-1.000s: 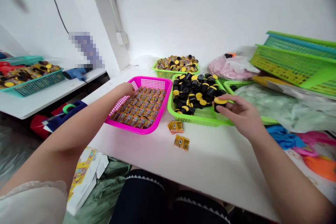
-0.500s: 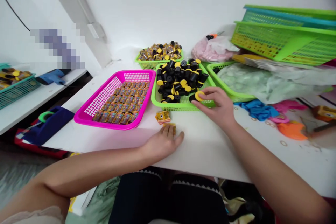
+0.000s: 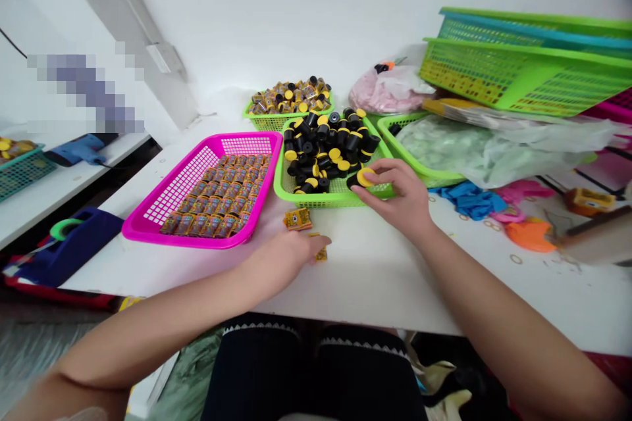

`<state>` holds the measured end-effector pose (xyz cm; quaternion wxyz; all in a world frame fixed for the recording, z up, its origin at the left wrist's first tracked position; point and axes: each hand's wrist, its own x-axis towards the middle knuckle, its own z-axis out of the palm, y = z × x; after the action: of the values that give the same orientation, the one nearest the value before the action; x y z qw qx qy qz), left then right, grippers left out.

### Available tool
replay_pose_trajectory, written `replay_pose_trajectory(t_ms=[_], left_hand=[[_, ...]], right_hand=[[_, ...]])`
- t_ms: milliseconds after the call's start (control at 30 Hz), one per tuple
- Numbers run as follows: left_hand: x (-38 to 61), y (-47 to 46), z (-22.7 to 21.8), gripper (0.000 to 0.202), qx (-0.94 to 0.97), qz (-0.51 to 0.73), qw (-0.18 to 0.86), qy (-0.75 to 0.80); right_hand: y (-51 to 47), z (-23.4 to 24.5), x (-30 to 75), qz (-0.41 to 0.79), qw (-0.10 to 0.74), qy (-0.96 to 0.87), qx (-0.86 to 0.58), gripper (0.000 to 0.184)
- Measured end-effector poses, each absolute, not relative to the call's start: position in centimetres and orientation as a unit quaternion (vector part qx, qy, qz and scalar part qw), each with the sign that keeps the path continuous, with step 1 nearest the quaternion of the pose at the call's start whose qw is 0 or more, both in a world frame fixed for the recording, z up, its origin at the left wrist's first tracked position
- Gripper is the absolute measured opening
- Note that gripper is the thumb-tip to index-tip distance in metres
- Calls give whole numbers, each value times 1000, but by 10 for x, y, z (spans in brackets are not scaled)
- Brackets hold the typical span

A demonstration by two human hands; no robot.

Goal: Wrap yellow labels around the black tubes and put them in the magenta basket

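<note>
My left hand (image 3: 284,256) lies on the white table (image 3: 390,276) with its fingers closed over a small yellow label (image 3: 320,252). A second yellow label stack (image 3: 297,218) sits just beyond it. My right hand (image 3: 397,194) grips a black canister with a yellow cap (image 3: 360,178) at the front edge of the green basket (image 3: 336,197), which holds several such canisters. The pink basket (image 3: 148,223) to the left holds rows of labelled canisters (image 3: 222,194).
Another green basket (image 3: 269,120) of labelled canisters stands at the back. Plastic bags (image 3: 474,148) and stacked green baskets (image 3: 518,72) crowd the right. Blue and orange items (image 3: 528,233) lie right of my arm. A blue tape dispenser (image 3: 64,247) sits at lower left.
My left hand left the pink basket, came down to the table and closed on the yellow label. My right hand stays on the yellow-capped canister. My head has tilted down and right.
</note>
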<state>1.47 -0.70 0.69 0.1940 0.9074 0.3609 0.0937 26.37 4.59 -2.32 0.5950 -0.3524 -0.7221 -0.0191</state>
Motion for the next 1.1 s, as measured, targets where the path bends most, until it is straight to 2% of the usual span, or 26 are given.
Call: replay_pose_trajectory(t_ms=[100,200,400,500,733,933,1033,1100], left_hand=[[23,6,18,22,899,187,194,345],[35,20,15,9,850,306,238,358],[33,35,-18,37,831,370,201,362],[26,34,-23,45,827,386,188,363],[20,35,-18,42,779,454,259,346],[25,40,-21,39,759,365,443,306],[28,41,-23,59,738,356,501,280],[28,40,-24,69,751,351,487,275]], right_hand=[[42,-22,259,97,639,-679,-349,26],[34,-17,252,235,648,-629,-360,40],[22,-12,244,426,605,-567,-362,35],[20,-15,243,485,585,-545,-356,31],[19,-14,240,537,501,-572,-364,28],[20,-10,242,464,481,-647,-367,38],[20,-11,244,445,476,-673,-350,38],[18,-10,245,448,468,-677,-347,34]])
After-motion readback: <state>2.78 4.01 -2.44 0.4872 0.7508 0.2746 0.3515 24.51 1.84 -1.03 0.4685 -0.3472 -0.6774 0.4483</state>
